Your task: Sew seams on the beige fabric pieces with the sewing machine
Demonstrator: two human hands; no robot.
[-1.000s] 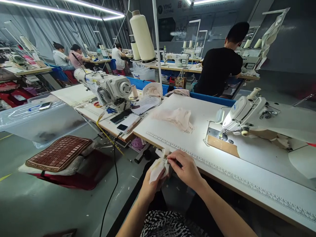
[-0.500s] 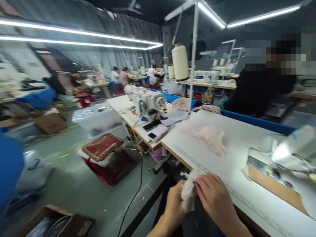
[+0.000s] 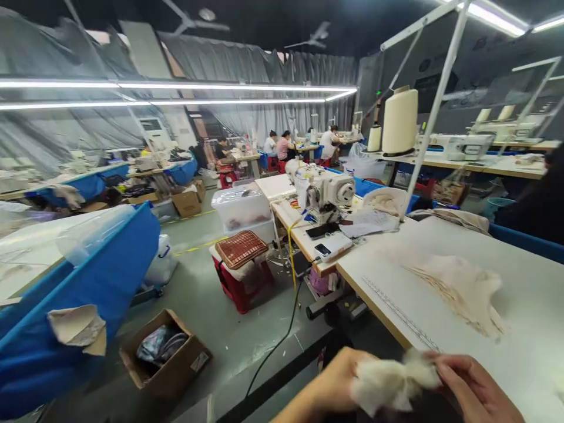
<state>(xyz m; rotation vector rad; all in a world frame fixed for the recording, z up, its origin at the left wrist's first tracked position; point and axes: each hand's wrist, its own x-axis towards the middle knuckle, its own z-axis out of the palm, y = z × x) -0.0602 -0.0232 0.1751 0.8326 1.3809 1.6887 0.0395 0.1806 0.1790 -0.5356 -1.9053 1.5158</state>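
Note:
A crumpled piece of off-white fabric (image 3: 388, 385) is stretched between my two hands at the lower right, blurred by motion. My left hand (image 3: 337, 382) is closed around its left end. The fingers of my right hand (image 3: 471, 385) pinch the other end, beside the white table (image 3: 396, 294). On that table, beyond my right hand, lies a loose pile of pale fabric pieces (image 3: 467, 288).
A sewing machine (image 3: 324, 188), a phone (image 3: 323, 249) and a thread cone (image 3: 400, 122) are ahead. A red stool (image 3: 244, 288), an open cardboard box (image 3: 165, 352) and a blue cloth bin (image 3: 101, 282) stand to the left. People sit farther back.
The view has swung left, so the table and machine sit farther right in the picture. My hands have moved apart, with the off-white fabric now stretched sideways between them.

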